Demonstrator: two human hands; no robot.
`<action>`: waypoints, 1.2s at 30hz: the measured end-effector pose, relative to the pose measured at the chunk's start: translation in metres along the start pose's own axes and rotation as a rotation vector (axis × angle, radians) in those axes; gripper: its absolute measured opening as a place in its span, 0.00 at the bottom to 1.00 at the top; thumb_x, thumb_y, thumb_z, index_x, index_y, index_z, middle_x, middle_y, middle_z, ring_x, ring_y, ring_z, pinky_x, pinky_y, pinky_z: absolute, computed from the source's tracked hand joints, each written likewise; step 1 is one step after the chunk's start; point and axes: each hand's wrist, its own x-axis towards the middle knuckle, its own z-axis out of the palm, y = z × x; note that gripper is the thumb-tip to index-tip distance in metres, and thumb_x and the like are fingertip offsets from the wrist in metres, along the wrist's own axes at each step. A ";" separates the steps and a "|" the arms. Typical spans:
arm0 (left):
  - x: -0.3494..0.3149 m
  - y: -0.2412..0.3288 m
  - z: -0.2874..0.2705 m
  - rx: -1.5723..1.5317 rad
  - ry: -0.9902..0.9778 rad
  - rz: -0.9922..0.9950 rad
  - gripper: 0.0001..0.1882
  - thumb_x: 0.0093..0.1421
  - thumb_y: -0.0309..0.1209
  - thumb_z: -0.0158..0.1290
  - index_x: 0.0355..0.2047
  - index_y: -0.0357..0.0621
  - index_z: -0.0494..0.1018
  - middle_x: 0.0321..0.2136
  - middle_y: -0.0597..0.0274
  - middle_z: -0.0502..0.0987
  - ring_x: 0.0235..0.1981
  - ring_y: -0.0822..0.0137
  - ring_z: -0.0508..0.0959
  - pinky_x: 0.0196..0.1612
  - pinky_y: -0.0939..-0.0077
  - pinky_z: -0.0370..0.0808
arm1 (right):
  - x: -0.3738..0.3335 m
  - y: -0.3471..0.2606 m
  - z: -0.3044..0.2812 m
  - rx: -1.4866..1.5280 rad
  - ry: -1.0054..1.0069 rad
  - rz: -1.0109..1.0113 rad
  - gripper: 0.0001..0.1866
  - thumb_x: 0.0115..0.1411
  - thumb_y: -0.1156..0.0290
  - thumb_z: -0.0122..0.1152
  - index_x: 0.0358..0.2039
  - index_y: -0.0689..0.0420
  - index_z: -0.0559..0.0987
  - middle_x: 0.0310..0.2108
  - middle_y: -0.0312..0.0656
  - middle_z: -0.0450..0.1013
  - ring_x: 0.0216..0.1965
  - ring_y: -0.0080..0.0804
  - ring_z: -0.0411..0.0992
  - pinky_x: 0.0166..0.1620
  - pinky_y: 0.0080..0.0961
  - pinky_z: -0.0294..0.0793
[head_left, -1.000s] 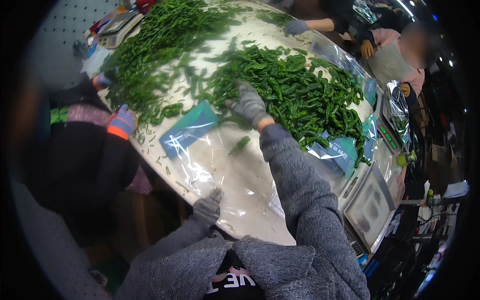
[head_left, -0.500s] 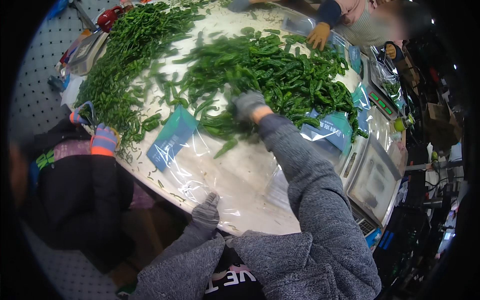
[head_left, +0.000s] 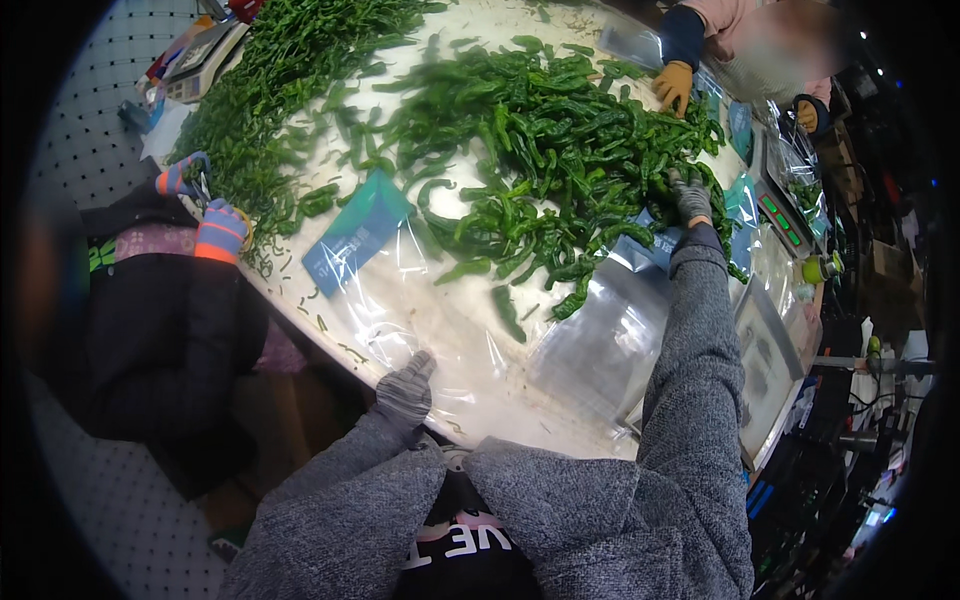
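A heap of long green peppers [head_left: 560, 150] covers the middle and right of the white tabletop [head_left: 480, 390]. My right hand [head_left: 690, 197], in a grey glove, lies against the heap's right side with its fingers stretched out over the peppers. By the near edge, my left hand [head_left: 405, 392], also gloved in grey, has its fingers closed at the end of a clear plastic bag [head_left: 362, 235] with a blue-green printed part. A second blue and clear bag [head_left: 610, 320] lies flat between the heap and my right forearm, partly under peppers.
Another pile of thinner green peppers [head_left: 300, 80] spreads over the far left. At the left edge a person works in striped gloves [head_left: 220, 230]; across the table another's orange-gloved hand [head_left: 675, 88] touches the heap. Scales with lit green displays [head_left: 780, 218] stand at right.
My right hand has moved from the middle of the heap to its right side. Peppers have shifted rightward, and a few lie nearer me. My left hand stays at the bag.
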 end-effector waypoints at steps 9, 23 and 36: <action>-0.001 0.003 -0.001 0.013 0.007 0.031 0.21 0.46 0.27 0.40 0.43 0.41 0.68 0.46 0.53 0.68 0.38 0.59 0.74 0.37 0.66 0.71 | -0.090 -0.091 -0.007 -0.067 -0.223 -0.037 0.42 0.41 0.38 0.55 0.54 0.47 0.62 0.60 0.52 0.39 0.60 0.50 0.41 0.59 0.40 0.43; 0.002 -0.001 0.001 0.045 -0.027 0.002 0.22 0.46 0.27 0.40 0.44 0.42 0.67 0.47 0.54 0.67 0.39 0.60 0.73 0.38 0.67 0.71 | -0.241 -0.103 -0.016 0.242 -0.328 -0.855 0.27 0.51 0.53 0.51 0.49 0.54 0.67 0.56 0.45 0.54 0.54 0.43 0.57 0.55 0.31 0.57; -0.001 0.001 0.001 0.012 -0.037 -0.058 0.19 0.50 0.29 0.39 0.44 0.48 0.68 0.48 0.58 0.66 0.40 0.60 0.73 0.43 0.68 0.70 | -0.173 -0.053 -0.020 -0.551 -0.350 -0.414 0.42 0.40 0.49 0.63 0.55 0.49 0.58 0.56 0.41 0.54 0.57 0.44 0.51 0.56 0.37 0.54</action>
